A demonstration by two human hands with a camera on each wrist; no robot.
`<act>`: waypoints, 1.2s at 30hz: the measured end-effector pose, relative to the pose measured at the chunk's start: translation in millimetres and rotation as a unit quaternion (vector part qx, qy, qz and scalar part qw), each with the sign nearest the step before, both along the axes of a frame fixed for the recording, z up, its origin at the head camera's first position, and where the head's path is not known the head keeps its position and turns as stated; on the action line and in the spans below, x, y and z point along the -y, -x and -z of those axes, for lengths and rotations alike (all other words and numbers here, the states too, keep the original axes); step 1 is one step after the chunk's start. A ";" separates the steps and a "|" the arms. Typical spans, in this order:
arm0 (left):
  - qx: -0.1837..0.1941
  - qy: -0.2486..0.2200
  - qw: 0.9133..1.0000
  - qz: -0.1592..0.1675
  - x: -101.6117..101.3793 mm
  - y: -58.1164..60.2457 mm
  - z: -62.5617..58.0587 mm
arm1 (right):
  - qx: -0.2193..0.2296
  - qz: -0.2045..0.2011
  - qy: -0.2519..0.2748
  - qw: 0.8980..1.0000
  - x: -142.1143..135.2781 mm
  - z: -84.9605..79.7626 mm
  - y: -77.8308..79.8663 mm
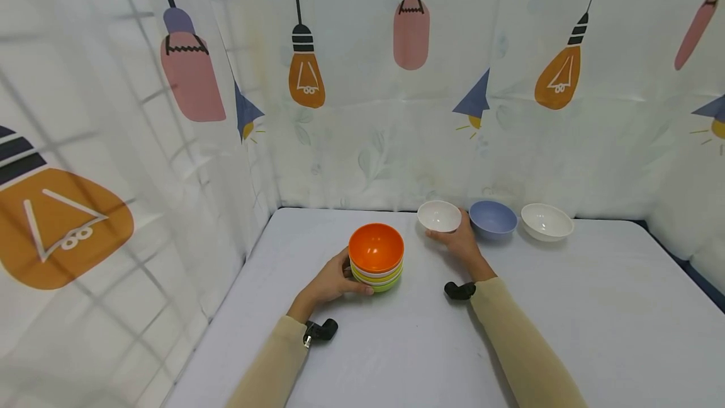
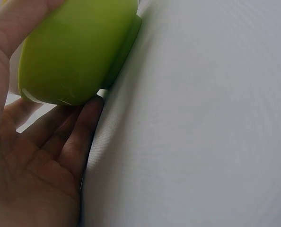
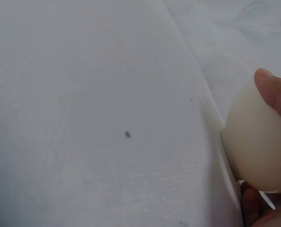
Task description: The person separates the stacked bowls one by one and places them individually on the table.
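A stack of nested bowls stands on the table, with an orange bowl (image 1: 376, 247) on top, white and yellow rims below it and a green bowl (image 1: 392, 285) at the bottom. My left hand (image 1: 330, 280) holds the stack from its left side. In the left wrist view, the thumb and fingers lie around the green bowl (image 2: 79, 52), low by the table. At the back of the table my right hand (image 1: 461, 245) grips a white bowl (image 1: 439, 216) by its side. The right wrist view shows the thumb against this white bowl (image 3: 259, 137); some fingers are partly hidden.
A blue bowl (image 1: 493, 219) stands just right of my right hand, and another white bowl (image 1: 547, 222) is beside it. The white table (image 1: 419, 345) meets a patterned curtain (image 1: 351, 143) at its back edge; more curtain hangs along the left.
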State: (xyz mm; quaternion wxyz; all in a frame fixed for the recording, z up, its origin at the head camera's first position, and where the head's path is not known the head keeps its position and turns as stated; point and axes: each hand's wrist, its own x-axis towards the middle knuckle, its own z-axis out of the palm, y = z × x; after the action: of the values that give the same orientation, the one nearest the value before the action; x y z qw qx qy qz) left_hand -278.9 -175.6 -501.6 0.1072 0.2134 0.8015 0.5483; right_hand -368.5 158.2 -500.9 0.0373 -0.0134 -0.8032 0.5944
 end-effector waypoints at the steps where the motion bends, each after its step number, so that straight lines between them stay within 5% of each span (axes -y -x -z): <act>1: -0.001 0.000 1.000 0.000 -0.1 0.0 -0.1 | 0.000 0.001 0.000 1.000 0.0 0.2 0.5; 36: -0.003 -0.004 1.000 0.000 0.6 1.5 2.0 | 0.014 -0.007 -0.011 1.000 0.8 -2.0 -3.4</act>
State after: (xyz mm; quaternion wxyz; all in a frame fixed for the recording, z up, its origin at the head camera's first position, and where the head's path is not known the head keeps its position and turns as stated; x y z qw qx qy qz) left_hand -280.3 -176.2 -503.6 0.1043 0.2154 0.7997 0.5505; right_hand -365.1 157.4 -498.9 0.0217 -0.0154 -0.8105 0.5852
